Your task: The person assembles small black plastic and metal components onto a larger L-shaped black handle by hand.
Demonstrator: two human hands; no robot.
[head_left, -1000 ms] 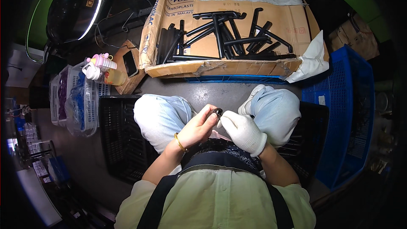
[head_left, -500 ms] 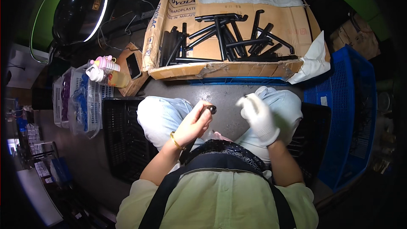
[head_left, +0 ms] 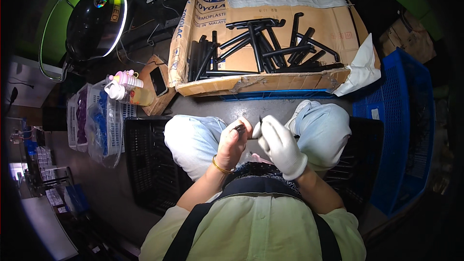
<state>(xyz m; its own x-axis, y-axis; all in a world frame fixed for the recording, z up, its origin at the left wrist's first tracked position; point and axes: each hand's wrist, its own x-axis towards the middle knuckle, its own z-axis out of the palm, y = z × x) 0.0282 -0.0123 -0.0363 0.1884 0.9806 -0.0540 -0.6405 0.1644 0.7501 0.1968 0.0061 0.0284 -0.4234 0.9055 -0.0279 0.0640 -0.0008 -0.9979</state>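
My left hand, bare with a gold bracelet, is closed around a black tube-like part. Only its dark end shows above the fingers; the rest is hidden. Close beside it on the right, my right hand wears a white glove, its fingers pinched together. A thin dark tip sticks up by the gloved fingertips, too small to name. In front of my knees stands a cardboard-lined box with several black tubular parts piled inside, some with hooked ends.
Black crates stand beside my legs. A large blue crate is at the right. On the left are white baskets with plastic bags, a bottle with a pink lid, a phone on a cardboard piece, and a round black lamp.
My right hand has moved left, close to my left hand. My left hand has turned, and less of the black part's end shows. The view has shifted slightly.
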